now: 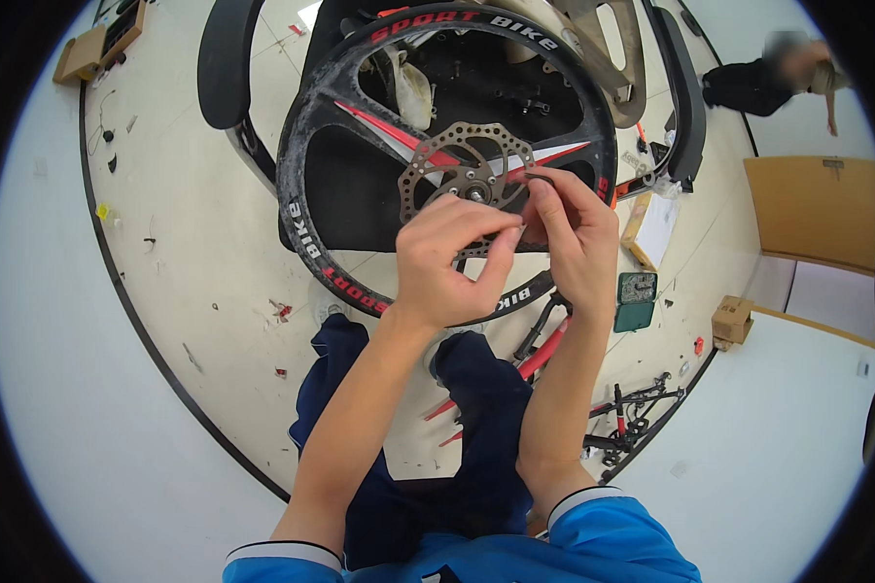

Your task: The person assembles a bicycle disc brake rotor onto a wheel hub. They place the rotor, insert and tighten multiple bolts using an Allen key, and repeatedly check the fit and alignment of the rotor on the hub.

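A black bicycle wheel point(295, 180) with broad spokes and red and white markings lies flat on a black chair seat point(345, 219) in front of me. At its middle sits a metal disc brake rotor point(413, 185) around the hub point(476, 191). My left hand point(454, 260) is over the near side of the rotor, thumb and forefinger pinched together. Close beside it on the right, my right hand point(576, 238) is pinched too, its fingertips at the rotor's right edge. Whatever the fingertips hold is too small to make out.
Armrests point(226, 68) flank the wheel. A pale plastic bag point(413, 92) and small metal parts point(532, 104) lie on the seat. On the floor are a red bike frame point(546, 352), a green case point(636, 316) and a cardboard box point(732, 319). Another person point(758, 87) is at the far right.
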Demonstrator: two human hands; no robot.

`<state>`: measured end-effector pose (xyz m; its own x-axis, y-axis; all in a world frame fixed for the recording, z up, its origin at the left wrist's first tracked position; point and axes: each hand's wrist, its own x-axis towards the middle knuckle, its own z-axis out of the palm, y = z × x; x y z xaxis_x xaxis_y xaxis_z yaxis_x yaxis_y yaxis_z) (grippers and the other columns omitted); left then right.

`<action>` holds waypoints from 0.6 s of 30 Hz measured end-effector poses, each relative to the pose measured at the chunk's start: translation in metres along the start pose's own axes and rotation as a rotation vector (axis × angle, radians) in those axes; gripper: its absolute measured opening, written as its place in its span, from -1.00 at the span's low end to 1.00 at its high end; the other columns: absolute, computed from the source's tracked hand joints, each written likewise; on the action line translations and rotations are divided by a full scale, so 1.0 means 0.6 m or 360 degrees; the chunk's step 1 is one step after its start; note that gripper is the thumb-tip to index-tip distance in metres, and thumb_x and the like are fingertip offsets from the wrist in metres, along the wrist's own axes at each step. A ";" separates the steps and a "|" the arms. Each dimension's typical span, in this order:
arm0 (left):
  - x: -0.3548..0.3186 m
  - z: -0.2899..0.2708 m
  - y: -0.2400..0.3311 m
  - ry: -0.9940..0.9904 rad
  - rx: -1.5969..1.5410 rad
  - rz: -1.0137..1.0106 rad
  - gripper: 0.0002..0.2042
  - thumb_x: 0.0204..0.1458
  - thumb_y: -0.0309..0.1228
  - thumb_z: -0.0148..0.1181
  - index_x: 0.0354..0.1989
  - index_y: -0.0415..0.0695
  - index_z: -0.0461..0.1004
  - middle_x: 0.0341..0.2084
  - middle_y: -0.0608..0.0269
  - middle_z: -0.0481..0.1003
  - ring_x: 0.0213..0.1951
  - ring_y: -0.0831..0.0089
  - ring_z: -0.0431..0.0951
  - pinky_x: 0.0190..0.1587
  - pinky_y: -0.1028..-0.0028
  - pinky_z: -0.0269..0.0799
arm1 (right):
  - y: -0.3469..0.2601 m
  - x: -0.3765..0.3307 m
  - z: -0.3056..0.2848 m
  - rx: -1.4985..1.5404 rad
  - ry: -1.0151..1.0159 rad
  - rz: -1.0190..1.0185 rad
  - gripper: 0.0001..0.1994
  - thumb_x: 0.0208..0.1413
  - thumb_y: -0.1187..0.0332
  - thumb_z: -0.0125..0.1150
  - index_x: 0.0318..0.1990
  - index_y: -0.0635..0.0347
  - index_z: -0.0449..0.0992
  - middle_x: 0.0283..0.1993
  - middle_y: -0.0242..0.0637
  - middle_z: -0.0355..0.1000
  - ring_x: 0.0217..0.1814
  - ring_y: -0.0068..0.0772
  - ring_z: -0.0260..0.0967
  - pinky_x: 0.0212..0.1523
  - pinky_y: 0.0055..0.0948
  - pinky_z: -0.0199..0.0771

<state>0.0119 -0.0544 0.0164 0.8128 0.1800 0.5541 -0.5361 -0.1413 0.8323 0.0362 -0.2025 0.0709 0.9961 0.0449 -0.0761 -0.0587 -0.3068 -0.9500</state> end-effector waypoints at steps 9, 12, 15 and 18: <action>0.002 -0.025 -0.019 0.0234 0.0024 -0.0657 -0.86 0.25 -0.50 0.19 -0.21 -0.30 0.64 -0.44 0.28 0.64 -0.42 0.66 0.57 -0.39 0.65 0.37 | 0.057 0.011 0.030 -0.0659 0.0133 -0.0137 -0.77 0.40 0.32 0.10 -0.17 0.35 0.52 -0.54 -0.32 0.38 -0.51 -0.58 0.16 -0.46 -0.47 0.23; 0.002 -0.026 -0.021 0.0214 0.0019 -0.0729 -0.86 0.25 -0.49 0.20 -0.20 -0.30 0.64 -0.43 0.29 0.64 -0.41 0.68 0.57 -0.39 0.67 0.36 | 0.046 0.011 0.039 -0.0717 0.0056 -0.0093 -0.81 0.37 0.34 0.09 -0.17 0.31 0.48 -0.48 0.10 0.45 -0.43 0.20 0.44 -0.37 -0.16 0.41; 0.000 -0.024 -0.026 0.0198 0.0029 -0.0721 -0.86 0.24 -0.49 0.20 -0.20 -0.30 0.64 -0.43 0.30 0.64 -0.42 0.69 0.56 -0.41 0.68 0.35 | 0.043 0.009 0.050 -0.0716 0.0088 -0.0129 -0.83 0.37 0.35 0.09 -0.17 0.30 0.48 -0.49 0.12 0.44 -0.43 0.23 0.44 -0.38 -0.14 0.41; 0.002 -0.021 -0.027 0.0222 0.0040 -0.0675 -0.88 0.20 -0.51 0.22 -0.25 -0.29 0.64 -0.47 0.29 0.61 -0.48 0.66 0.50 -0.45 0.63 0.32 | 0.045 0.008 0.056 -0.0722 0.0126 -0.0105 -0.84 0.37 0.34 0.10 -0.17 0.28 0.47 -0.50 0.13 0.44 -0.43 0.26 0.44 -0.40 -0.09 0.40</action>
<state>0.0186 -0.0395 0.0034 0.9200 0.3566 0.1627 -0.1551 -0.0500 0.9866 0.0373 -0.1785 0.0344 0.9997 0.0107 0.0202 0.0220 -0.6913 -0.7223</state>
